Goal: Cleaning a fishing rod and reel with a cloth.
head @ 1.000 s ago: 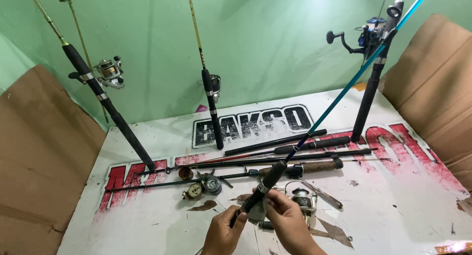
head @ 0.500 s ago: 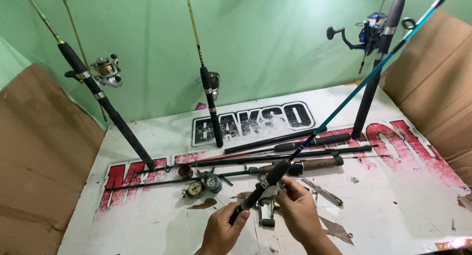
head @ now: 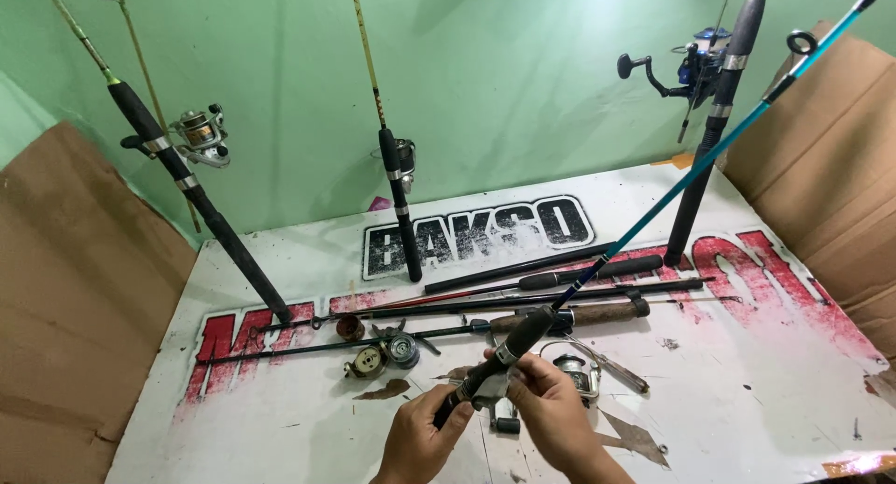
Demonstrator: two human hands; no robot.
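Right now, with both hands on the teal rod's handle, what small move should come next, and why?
Probably steady the black handle with the left hand while the right hand seats the reel against it, since the reel sits loosely under the handle.

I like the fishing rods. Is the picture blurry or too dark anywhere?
Head view: evenly lit and mostly sharp; both hands on the blue rod look slightly soft; soft shadows fall on the green wall; straight rods lean outward near the edges, a wide-lens bend.

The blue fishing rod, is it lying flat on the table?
No, the blue fishing rod slants up off the table, its handle gripped by the left hand and right hand.
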